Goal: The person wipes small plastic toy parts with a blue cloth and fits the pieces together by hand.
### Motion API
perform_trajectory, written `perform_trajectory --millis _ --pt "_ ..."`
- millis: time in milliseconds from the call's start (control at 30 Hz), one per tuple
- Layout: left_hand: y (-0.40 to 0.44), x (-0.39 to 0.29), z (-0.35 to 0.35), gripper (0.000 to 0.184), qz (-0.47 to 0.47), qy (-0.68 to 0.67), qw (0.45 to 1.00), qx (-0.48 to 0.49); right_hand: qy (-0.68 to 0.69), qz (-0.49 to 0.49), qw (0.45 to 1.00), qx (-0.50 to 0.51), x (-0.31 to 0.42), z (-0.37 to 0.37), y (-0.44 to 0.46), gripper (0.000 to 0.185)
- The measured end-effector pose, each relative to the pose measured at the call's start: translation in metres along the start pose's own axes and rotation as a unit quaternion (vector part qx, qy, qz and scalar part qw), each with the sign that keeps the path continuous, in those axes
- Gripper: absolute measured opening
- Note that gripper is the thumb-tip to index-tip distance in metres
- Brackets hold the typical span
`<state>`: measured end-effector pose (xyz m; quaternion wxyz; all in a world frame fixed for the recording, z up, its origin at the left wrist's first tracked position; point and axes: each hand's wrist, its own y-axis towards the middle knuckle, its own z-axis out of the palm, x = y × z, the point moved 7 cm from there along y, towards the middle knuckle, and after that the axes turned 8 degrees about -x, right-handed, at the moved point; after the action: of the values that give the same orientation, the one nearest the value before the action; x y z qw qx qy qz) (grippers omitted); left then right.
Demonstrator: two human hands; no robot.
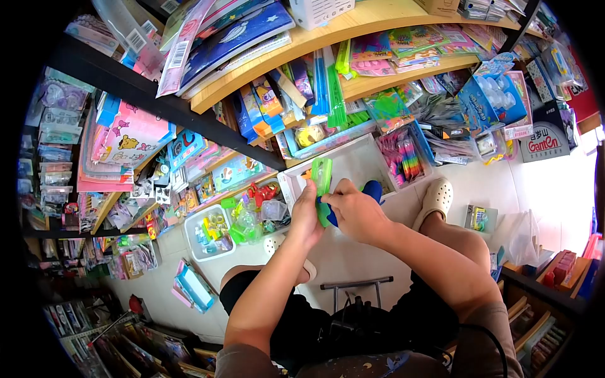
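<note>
My left hand (305, 217) is closed around a long, bright green translucent plastic item (322, 176), held upright above an open white bin; its exact kind is unclear. Close beside it, my right hand (359, 211) grips a dark blue tool (372, 189). Part of the tool shows past the knuckles and part lies against the green item, with its middle hidden by my fingers. The white bin (362, 154) stands on the floor under both hands. To its right, a box holds packs of rainbow-coloured items (409, 160).
Shelves of stationery (353, 19) curve across the front. A white basket (210, 233) of small items sits at left on the tiled floor (265, 286). A dark metal stool frame (357, 283) is between my legs. A black printed carton (545, 135) stands at right.
</note>
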<state>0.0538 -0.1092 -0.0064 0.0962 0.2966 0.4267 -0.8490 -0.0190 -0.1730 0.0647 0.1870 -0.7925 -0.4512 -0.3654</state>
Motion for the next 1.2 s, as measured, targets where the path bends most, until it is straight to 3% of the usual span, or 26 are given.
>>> perform_trajectory --millis 100,200,333,533,833,933,1200 --pt "0.003 0.006 0.001 0.046 -0.038 -0.021 0.999 0.022 -0.046 0.005 0.999 0.003 0.001 -0.001 -0.001 0.023" --pt "-0.001 0.002 0.009 0.045 -0.064 -0.010 0.998 0.011 0.030 0.038 0.994 -0.098 0.002 -0.018 0.002 0.020" --pt "-0.004 0.000 0.010 0.048 -0.062 0.038 0.997 -0.025 0.026 0.032 0.996 -0.073 -0.001 -0.015 0.001 0.023" --pt "0.005 0.000 -0.003 0.049 -0.069 -0.001 0.998 -0.013 0.012 0.015 0.999 -0.045 0.007 -0.006 -0.005 0.028" --pt "0.008 -0.007 -0.002 0.048 0.040 0.034 0.998 -0.042 0.144 0.092 0.982 -0.077 -0.018 0.006 -0.005 0.024" --pt "-0.002 -0.011 0.005 0.046 0.019 0.037 0.998 -0.046 0.244 0.119 0.954 -0.125 -0.022 -0.005 -0.002 0.016" --pt "-0.008 -0.009 0.005 0.047 0.067 0.091 0.992 -0.052 0.175 0.160 0.970 -0.062 -0.034 -0.002 0.008 0.022"
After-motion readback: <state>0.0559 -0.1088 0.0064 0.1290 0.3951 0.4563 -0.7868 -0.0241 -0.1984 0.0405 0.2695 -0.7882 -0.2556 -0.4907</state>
